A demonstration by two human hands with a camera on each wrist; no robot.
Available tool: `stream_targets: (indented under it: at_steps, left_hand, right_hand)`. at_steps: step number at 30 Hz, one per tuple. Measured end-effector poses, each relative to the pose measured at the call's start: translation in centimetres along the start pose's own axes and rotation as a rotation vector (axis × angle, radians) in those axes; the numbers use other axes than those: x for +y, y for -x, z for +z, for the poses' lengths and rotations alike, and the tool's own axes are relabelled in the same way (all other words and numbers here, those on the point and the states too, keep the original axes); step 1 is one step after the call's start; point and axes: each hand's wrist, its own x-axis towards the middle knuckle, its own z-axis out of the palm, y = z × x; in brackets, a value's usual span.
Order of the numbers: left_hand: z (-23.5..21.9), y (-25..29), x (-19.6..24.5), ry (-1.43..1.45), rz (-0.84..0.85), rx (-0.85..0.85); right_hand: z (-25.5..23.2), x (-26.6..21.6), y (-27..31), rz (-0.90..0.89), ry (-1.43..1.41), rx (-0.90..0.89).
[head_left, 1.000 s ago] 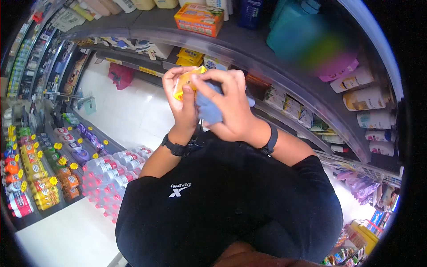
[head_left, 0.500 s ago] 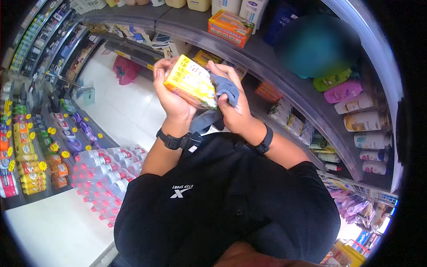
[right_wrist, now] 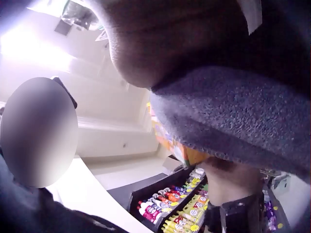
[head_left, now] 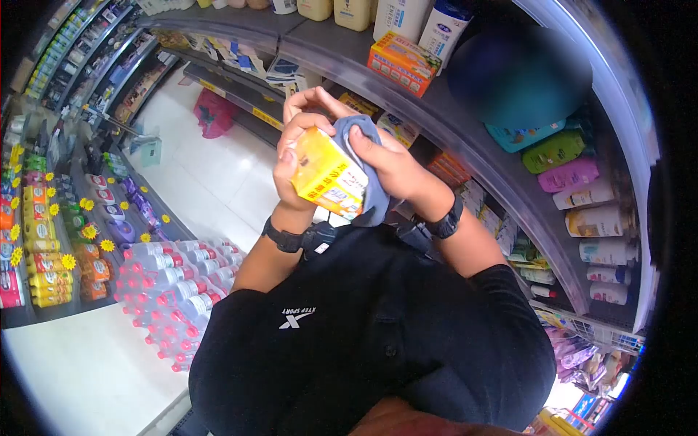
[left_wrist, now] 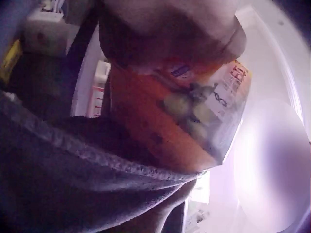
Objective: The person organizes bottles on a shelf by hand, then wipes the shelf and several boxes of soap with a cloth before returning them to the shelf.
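A yellow box with red lettering is held before the chest in the head view, tilted. My left hand grips its left side, fingers curled over the top edge. With thumb and fingers my right hand pinches a grey-blue cloth that lies against the box's right side. In the left wrist view the box shows an orange face with fruit pictures, and the cloth covers part of it. In the right wrist view the cloth hides most of the box.
An orange box and bottles stand on the upper shelf ahead. Green and pink packs line the shelf at the right. Bottled water packs stand at the left on the floor, near a bottle display. A pink bag lies farther off.
The box has turned in my hands, showing a different face, and sits slightly lower and to the right. The cloth now spreads along its right side; my left fingers have moved over its top.
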Motion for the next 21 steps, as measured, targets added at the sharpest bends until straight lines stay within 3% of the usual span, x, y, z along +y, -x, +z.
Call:
stream_targets:
  at_steps: [2, 6, 8, 9, 10, 12, 13, 14, 16, 17, 21]
  left_hand:
    - [0.5, -0.5, 0.2, -0.105, 0.034, 0.003]
    - [1.0, -1.1, -1.6, 0.181, -0.065, 0.149]
    - [1.6, -2.0, -1.6, 0.453, -0.284, 0.496]
    - [2.7, -2.5, -0.6, 0.527, -0.379, 0.566]
    - [3.2, -3.0, -1.2, 0.482, -0.404, 0.658]
    - [4.7, -3.9, -2.5, 0.332, -0.428, 0.736]
    - [3.7, -3.6, -4.5, 0.290, -0.359, 0.608]
    - [3.2, -2.7, -6.3, 0.292, -0.364, 0.593]
    - [4.6, -2.3, -6.5, -0.066, -0.245, 0.294]
    - [4.5, -2.6, -6.2, -0.094, -0.180, 0.166]
    - [6.6, -6.3, -3.7, -0.422, -0.037, 0.014]
  right_hand:
    - [0.0, -0.1, -0.2, 0.068, -0.212, 0.009]
    - [-1.1, 0.2, 0.5, 0.206, -0.506, 0.065]
    - [-1.5, 2.1, 2.4, 0.203, -0.439, 0.187]
    - [-2.2, 2.5, 3.8, 0.255, -0.401, 0.179]
    - [-2.2, 3.5, 4.7, 0.266, -0.311, 0.265]
    - [-1.7, 3.7, 5.4, 0.150, -0.407, 0.307]
    - [-2.0, 3.4, 5.6, 0.142, -0.405, 0.316]
    - [-2.5, 3.1, 5.7, 0.139, -0.328, 0.392]
    - [-3.4, 2.8, 5.9, 0.134, -0.176, 0.572]
    - [-3.9, 2.6, 6.2, 0.122, -0.088, 0.625]
    - [-5.0, 0.0, 6.3, 0.080, 0.169, 0.766]
